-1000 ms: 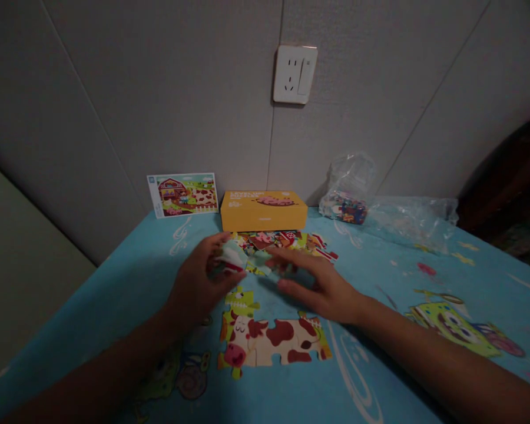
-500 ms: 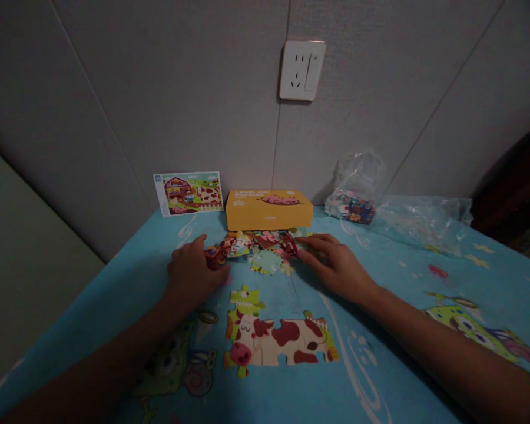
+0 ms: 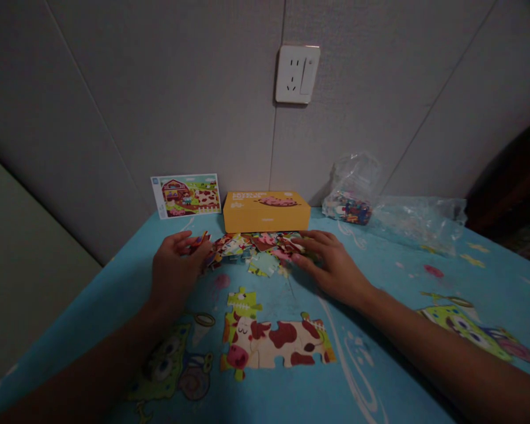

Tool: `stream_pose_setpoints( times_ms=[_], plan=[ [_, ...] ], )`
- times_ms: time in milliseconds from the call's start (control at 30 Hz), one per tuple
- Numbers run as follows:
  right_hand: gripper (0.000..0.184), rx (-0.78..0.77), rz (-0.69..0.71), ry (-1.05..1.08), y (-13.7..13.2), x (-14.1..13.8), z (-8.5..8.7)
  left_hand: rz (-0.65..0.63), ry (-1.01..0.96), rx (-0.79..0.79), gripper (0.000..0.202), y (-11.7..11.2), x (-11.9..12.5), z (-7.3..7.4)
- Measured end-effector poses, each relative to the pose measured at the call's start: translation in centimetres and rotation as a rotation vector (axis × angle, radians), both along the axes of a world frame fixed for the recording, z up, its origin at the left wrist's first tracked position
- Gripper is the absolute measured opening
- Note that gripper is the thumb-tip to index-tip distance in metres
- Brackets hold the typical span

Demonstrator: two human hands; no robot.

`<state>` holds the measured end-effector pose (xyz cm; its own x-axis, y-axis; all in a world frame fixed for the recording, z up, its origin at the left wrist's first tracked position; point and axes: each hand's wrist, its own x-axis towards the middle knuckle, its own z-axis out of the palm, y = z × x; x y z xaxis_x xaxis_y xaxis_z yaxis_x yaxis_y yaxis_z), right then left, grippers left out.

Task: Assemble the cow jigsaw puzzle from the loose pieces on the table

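- Left hand (image 3: 173,268) has shifted leftward since the earlier frame.
- Joined cow section (image 3: 278,343): lower centre, flat; keep wrists off.
- Loose pile (image 3: 235,244): centre; best thinned gently.
- Right hand (image 3: 335,268): fingers spread, pile's right end.
- Reddish piece (image 3: 202,239): pinched in left hand; best gripped by edges.

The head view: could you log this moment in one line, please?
left hand: holding at least one multicoloured jigsaw piece; right hand: at colourful loose-piece pile; joined brown-and-white cow section: nearer camera; yellow rectangular box: behind pile
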<state>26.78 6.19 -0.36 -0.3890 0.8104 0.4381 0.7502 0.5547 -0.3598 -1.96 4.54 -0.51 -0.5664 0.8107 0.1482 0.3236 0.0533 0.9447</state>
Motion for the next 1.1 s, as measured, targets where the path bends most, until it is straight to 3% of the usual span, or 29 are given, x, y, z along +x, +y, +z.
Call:
stream_pose_setpoints(
  times_ms=[100,233,300,367,433,500,600,667,767,933,1100],
  plan=[
    [0.051,-0.04,0.218,0.107,-1.2,-0.6,0.6,-0.125,0.145,0.13,0.052,-0.9,0.6,0.1],
    [0.078,-0.069,0.611,0.088,-3.0,-1.8,0.8,-0.553,0.428,0.285,0.043,-2.7,1.7,-0.4],
    [0.074,-0.078,0.696,0.066,-3.3,-2.2,0.8,-0.723,0.548,0.349,0.044,-3.3,2.0,-0.6],
    [0.064,-0.098,0.686,0.048,-3.2,-2.3,0.7,-0.782,0.628,0.391,0.047,-3.4,2.0,-0.9],
    [0.055,-0.115,0.608,0.03,-2.7,-2.1,0.6,-0.739,0.671,0.389,0.052,-3.1,1.7,-1.1],
    [0.051,-0.099,0.491,0.026,-2.1,-1.6,0.5,-0.597,0.708,0.307,0.058,-2.4,1.3,-1.3],
    [0.052,-0.058,0.314,0.014,-1.1,-0.9,0.3,-0.295,0.774,0.047,0.068,-1.3,0.8,-1.4],
    [0.054,-0.065,0.219,-0.011,-0.5,-0.5,0.1,-0.175,0.796,-0.162,0.074,-0.8,0.6,-1.4],
    [0.058,-0.107,0.089,-0.055,0.1,-0.1,-0.5,-0.183,0.795,-0.327,0.072,-0.5,0.5,-1.2],
    [0.065,-0.139,-0.03,-0.178,0.7,0.2,-1.4,-0.184,0.755,-0.332,0.055,-0.2,0.1,-0.7],
    [0.064,-0.153,-0.106,-0.222,0.8,0.3,-1.6,-0.2,0.697,-0.32,0.053,-0.1,0.0,-0.5]
  ],
)
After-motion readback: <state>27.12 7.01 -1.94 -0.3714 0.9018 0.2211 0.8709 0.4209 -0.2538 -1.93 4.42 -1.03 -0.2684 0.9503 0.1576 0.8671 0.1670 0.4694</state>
